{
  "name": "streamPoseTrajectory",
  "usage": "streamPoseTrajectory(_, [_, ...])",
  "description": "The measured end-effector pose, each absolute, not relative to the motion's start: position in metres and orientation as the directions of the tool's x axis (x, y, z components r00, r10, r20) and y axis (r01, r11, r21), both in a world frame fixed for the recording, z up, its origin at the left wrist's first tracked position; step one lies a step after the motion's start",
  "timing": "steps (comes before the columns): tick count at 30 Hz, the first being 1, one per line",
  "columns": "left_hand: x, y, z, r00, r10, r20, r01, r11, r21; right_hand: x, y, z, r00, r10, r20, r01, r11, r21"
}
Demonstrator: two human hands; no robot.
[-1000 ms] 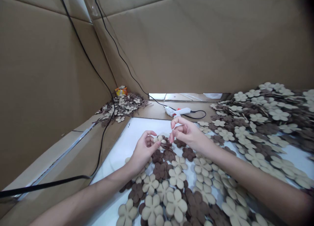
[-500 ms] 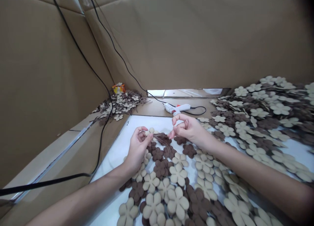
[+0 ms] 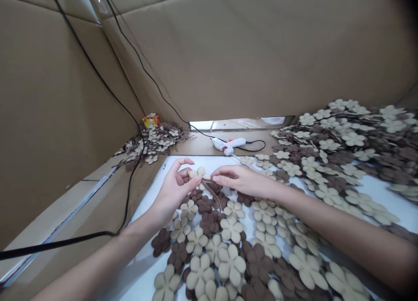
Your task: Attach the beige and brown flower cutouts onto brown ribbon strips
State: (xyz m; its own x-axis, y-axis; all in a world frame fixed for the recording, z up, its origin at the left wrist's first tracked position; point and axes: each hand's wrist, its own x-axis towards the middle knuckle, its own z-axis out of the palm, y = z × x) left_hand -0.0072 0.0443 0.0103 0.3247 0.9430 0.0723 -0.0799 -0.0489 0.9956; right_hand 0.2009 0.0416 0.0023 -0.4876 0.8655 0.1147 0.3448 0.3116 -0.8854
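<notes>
Between thumb and fingers, my left hand (image 3: pixel 178 183) pinches a small beige felt flower (image 3: pixel 200 173) above the white board. A thin brown stitched ribbon (image 3: pixel 214 194) runs from the flower and hangs in a curve over the flowers below. My right hand (image 3: pixel 233 178) is just to the right, its thumb and fingertips closed together near the flower's right side, at the upper ribbon. Whether those fingertips grip the ribbon is too small to tell. Beneath both hands lie loose beige flowers (image 3: pixel 231 229) and dark brown flowers (image 3: pixel 210 222).
A white glue gun (image 3: pixel 225 146) with a black cable rests behind my hands. A large flower pile (image 3: pixel 342 135) stands at right. At back left sit flowers with ribbons (image 3: pixel 163 140) and an orange packet (image 3: pixel 151 120). A black cord (image 3: pixel 129 183) crosses the left side.
My right hand has come down and left to the flower, its fingers closing together. The ribbon hangs lower and shows more clearly. The camera view has shifted slightly.
</notes>
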Motion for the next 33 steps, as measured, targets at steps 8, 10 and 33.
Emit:
streamPoseTrajectory(8, [-0.016, 0.054, 0.023, 0.369, 0.908, 0.199, 0.100, -0.252, 0.963, 0.198, 0.035, 0.011, -0.528, 0.849, 0.031, 0.253, 0.192, -0.948])
streamPoseTrajectory(10, [-0.018, 0.057, 0.023, 0.377, 0.892, 0.248, 0.126, -0.315, 0.941, 0.195, 0.033, 0.011, -0.524, 0.851, 0.011, 0.249, 0.166, -0.954])
streamPoseTrajectory(33, [-0.027, 0.059, 0.037, 0.275, 0.953, 0.131, 0.001, -0.136, 0.991, 0.202, 0.024, 0.022, -0.484, 0.873, 0.058, 0.583, 0.371, -0.723])
